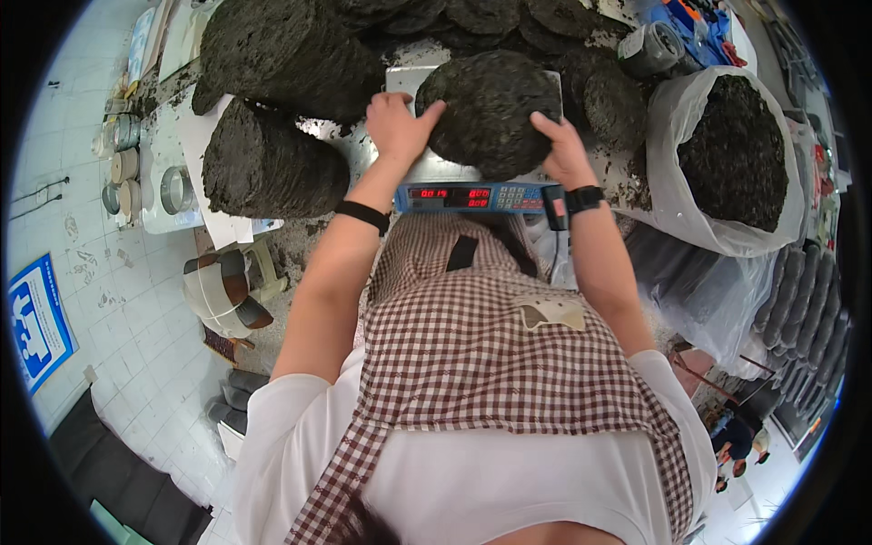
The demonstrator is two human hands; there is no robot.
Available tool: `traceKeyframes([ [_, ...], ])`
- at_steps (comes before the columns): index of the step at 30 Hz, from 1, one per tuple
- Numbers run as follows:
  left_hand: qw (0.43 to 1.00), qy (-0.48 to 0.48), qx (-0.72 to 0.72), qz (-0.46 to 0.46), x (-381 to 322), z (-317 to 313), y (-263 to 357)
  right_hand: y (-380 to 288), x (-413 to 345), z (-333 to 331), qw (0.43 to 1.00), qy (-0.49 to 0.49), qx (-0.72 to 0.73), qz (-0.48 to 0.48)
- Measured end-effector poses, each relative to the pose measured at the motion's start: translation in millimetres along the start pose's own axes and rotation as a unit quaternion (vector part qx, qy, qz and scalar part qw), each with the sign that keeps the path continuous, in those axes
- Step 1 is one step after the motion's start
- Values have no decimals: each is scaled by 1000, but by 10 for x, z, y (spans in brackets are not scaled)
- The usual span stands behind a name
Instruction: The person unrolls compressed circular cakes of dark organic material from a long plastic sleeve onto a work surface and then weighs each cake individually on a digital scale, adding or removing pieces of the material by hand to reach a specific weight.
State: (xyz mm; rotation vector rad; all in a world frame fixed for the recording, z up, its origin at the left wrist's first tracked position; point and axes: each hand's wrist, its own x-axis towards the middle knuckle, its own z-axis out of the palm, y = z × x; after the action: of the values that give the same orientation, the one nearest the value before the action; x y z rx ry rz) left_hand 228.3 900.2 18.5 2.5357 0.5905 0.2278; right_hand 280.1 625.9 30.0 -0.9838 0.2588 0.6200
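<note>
A round, dark, flat cake of pressed leafy material (489,112) is between my two hands, over the metal pan (439,169) of a digital scale. My left hand (402,129) has its thumb on the cake's left edge, its fingers spread over the pan. At the cake's right edge is my right hand (564,148), its thumb on the rim and its other fingers partly hidden. Whether the cake rests fully on the pan, I cannot tell. The scale's blue front panel (504,197) shows lit red digits.
Stacks of similar dark cakes lie left (272,160) and behind (484,17). On the right stands a clear plastic bag (708,231) of dark loose material, near a clear jar (650,49). A metal ring (177,191) and round tins stand at far left.
</note>
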Motion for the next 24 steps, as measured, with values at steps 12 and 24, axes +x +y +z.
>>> traceKeyframes([
  [12, 845, -49, -474, -245, 1424, 697, 1147, -522, -272, -811, 978, 43, 140, -150],
  [24, 943, 226, 146, 197, 903, -1882, 387, -290, -1312, -868, 998, 36, -11, 53],
])
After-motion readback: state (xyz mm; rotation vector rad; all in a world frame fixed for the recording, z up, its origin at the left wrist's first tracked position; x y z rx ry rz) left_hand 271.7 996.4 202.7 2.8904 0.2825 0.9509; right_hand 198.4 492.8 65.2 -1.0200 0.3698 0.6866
